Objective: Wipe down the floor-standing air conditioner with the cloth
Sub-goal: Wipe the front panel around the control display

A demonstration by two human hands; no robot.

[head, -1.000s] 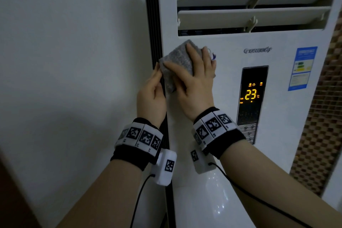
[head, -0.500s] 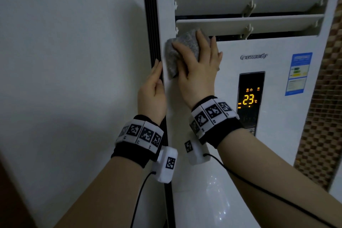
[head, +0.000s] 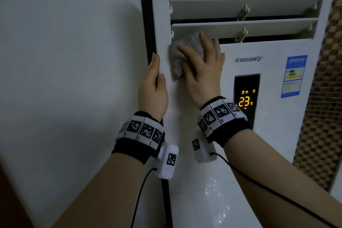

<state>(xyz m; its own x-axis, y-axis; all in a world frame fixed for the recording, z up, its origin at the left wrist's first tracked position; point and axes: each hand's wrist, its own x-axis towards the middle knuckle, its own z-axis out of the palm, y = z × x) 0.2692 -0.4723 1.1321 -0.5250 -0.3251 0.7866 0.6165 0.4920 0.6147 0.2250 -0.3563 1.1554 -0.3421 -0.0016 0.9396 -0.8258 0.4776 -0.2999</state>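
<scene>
The white floor-standing air conditioner [head: 268, 135] fills the right half of the view. A grey cloth [head: 178, 57] lies flat against its front panel, just under the lowest louvre at the left. My right hand [head: 202, 72] presses the cloth to the panel with straight, spread fingers. My left hand [head: 152, 89] rests on the unit's left front edge, fingers straight along the black side strip, thumb on the front face. Part of the cloth is hidden under my right hand.
Horizontal louvres [head: 240, 9] span the unit's top. A black display panel [head: 247, 98] reading 23 sits right of my right hand, with a blue label [head: 294, 76] further right. A plain wall [head: 64, 79] stands at the left, a brown mosaic wall [head: 323, 116] at the right.
My right hand has slid the cloth up the panel, from beside the display's top to just under the lowest louvre. My left hand has stayed on the left edge.
</scene>
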